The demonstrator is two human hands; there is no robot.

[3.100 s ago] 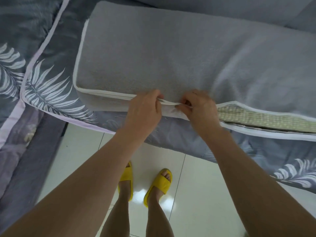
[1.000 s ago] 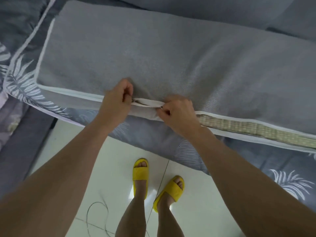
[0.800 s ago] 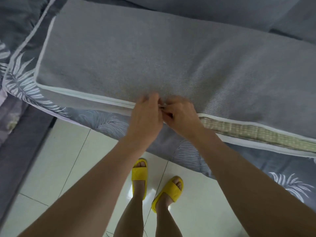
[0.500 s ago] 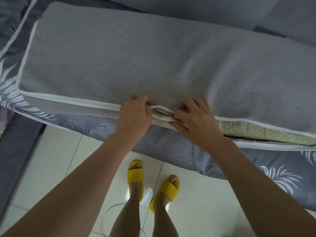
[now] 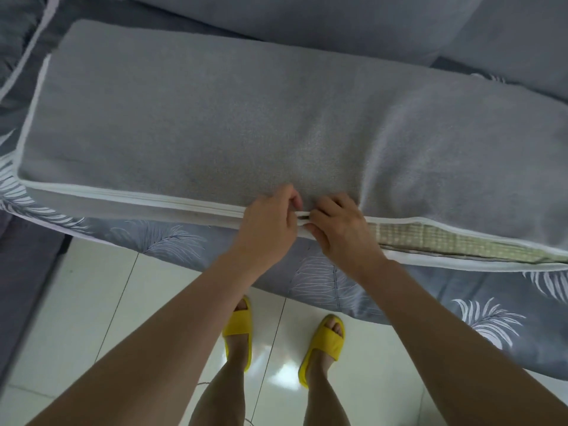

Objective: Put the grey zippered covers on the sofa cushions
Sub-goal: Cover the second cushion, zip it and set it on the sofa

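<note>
A long sofa cushion in a grey cover (image 5: 246,118) with white piping lies across the seat in front of me. Its front zipper seam (image 5: 153,201) is closed on the left; to the right the seam gapes and shows the greenish woven cushion inside (image 5: 461,244). My left hand (image 5: 267,232) grips the seam at the end of the closed stretch, fingers curled over the top edge. My right hand (image 5: 341,229) pinches the two white edges together just beside it. The zipper pull itself is hidden between my hands.
A grey leaf-print sheet (image 5: 338,281) hangs over the sofa's front below the cushion. Grey back cushions (image 5: 338,23) stand behind. I stand on white floor tiles (image 5: 76,318) in yellow slippers (image 5: 238,327). Dark grey upholstery (image 5: 24,272) borders the left.
The closed part of the zipper has grown to the right. Both hands have shifted rightward along the seam and now sit close together.
</note>
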